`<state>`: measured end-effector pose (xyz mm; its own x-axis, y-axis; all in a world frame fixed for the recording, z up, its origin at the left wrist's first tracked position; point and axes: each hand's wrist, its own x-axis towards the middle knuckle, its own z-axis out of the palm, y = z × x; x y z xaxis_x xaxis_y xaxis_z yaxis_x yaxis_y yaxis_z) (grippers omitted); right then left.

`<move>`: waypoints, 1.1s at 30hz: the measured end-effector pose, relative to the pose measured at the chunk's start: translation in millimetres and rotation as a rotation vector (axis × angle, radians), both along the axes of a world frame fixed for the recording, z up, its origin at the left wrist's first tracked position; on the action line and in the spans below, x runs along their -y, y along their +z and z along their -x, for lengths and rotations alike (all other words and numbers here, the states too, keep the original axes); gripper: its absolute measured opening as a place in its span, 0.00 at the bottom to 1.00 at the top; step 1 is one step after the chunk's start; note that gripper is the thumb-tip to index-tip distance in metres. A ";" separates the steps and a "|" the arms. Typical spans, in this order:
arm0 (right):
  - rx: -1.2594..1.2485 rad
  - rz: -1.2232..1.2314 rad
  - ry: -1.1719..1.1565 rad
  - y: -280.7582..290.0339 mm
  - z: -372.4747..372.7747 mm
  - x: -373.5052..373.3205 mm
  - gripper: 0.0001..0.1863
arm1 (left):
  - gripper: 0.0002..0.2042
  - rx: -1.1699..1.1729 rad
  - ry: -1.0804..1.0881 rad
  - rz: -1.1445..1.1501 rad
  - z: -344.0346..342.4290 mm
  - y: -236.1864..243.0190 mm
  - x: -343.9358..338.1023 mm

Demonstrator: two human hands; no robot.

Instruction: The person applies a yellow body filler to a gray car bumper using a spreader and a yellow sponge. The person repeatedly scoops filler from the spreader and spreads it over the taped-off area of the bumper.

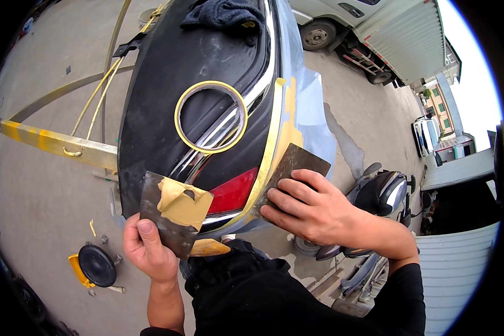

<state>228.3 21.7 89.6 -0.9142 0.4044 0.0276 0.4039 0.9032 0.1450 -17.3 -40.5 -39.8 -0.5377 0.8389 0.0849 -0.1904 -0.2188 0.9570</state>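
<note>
A dark metal putty spreader (168,232) is pinched in my left hand (154,252), with a thick smear of yellow-beige putty (183,208) on its face. My right hand (311,207) grips a second dark spreader (301,162), its fingers laid across the plate. That plate lies over the edge of the car bumper (157,89), beside the yellow masking tape strip (275,126). Spread putty (289,133) coats part of the pale blue-grey panel (309,109) just beyond. Between my hands sits a red reflector (235,191).
A roll of masking tape (243,120) and a dark cloth (223,14) lie on the bumper. A metal stand (56,147) supports it at left. On the floor are a wheeled stool (97,265) and, at right, a scooter (378,193). A truck (397,39) is parked behind.
</note>
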 end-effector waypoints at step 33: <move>0.012 -0.018 -0.015 8.3 -2.5 -11.1 0.13 | 0.17 -0.065 0.007 0.016 1.0 -1.3 0.6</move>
<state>230.8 32.7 98.0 -0.9085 0.4172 0.0238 0.4151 0.8945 0.1660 -18.4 -41.1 -41.1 -0.5376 0.8364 0.1067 -0.1264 -0.2050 0.9706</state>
